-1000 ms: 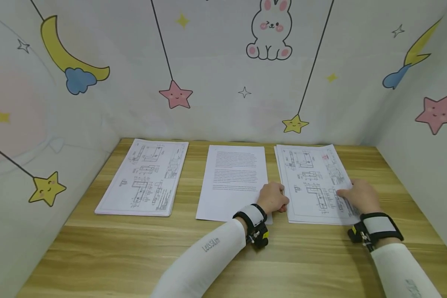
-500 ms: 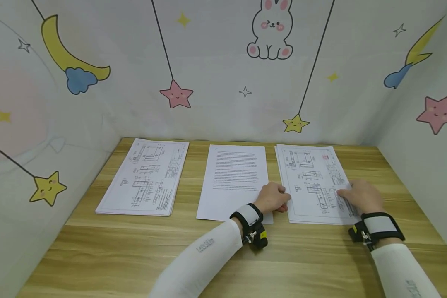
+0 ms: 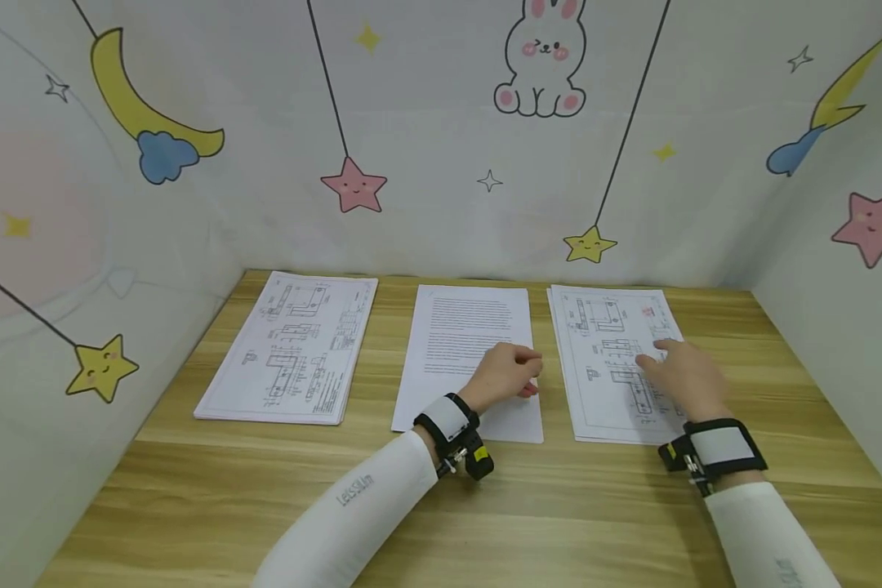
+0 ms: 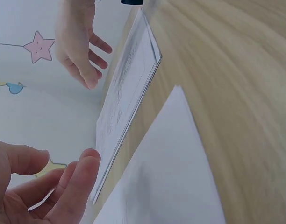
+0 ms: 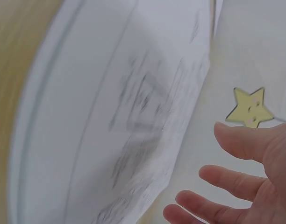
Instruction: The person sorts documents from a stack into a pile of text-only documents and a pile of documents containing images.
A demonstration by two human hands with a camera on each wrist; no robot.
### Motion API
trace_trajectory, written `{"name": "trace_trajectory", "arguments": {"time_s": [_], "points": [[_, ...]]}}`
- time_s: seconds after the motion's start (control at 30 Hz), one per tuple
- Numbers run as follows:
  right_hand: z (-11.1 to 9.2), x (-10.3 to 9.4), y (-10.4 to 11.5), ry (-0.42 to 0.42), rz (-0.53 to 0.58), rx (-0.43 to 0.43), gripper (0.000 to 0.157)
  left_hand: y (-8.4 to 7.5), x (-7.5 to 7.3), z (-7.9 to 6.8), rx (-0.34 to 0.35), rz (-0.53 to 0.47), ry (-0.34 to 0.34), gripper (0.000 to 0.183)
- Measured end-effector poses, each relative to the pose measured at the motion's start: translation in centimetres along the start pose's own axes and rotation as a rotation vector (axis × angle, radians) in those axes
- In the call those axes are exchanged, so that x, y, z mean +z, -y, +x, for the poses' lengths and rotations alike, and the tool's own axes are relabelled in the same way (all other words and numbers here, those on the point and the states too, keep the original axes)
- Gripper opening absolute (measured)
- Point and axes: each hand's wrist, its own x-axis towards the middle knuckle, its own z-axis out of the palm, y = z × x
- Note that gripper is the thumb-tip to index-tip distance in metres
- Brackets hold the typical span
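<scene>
My left hand [image 3: 503, 377] hovers over the lower right part of the middle sheet of printed text [image 3: 459, 322], its fingers loosely bent with nothing between them. In the left wrist view the fingers [image 4: 80, 186] stand apart from the thumb, above the paper. My right hand [image 3: 685, 377] is over the right edge of the right stack of technical drawings [image 3: 584, 392]. The right wrist view has its fingers [image 5: 232, 182] spread and holding nothing, raised off the page. That stack's sheets lie slightly uneven at the left edge.
Another stack of technical drawings [image 3: 287, 343] lies at the left on the wooden table [image 3: 529, 523]. White cloth walls with printed stars, a moon and a rabbit [image 3: 544, 65] stand close behind and at both sides.
My left hand has let go of the right stack's left edge and moved left over the text sheet. My right hand has lifted from that stack's right edge and shifted inward.
</scene>
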Motion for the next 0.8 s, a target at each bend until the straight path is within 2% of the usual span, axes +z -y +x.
{"name": "trace_trajectory", "arguments": {"time_s": [0.23, 0.43, 0.57, 0.8], "points": [[-0.2, 1.4, 3.8, -0.08, 0.088, -0.117, 0.057, 0.8, -4.3, -0.8, 0.016, 0.05, -0.127, 0.035], [-0.9, 2.4, 6.6, -0.148, 0.13, -0.221, 0.052, 1.2, -7.1, -1.3, 0.036, 0.181, -0.213, 0.035], [-1.3, 2.9, 8.7, -0.147, 0.142, -0.257, 0.051, 1.7, -9.0, -2.0, 0.052, 0.271, -0.283, 0.034], [-1.7, 3.7, 12.0, -0.128, 0.171, -0.289, 0.052, 2.4, -12.8, -3.5, 0.0, 0.33, -0.337, 0.038]]}}
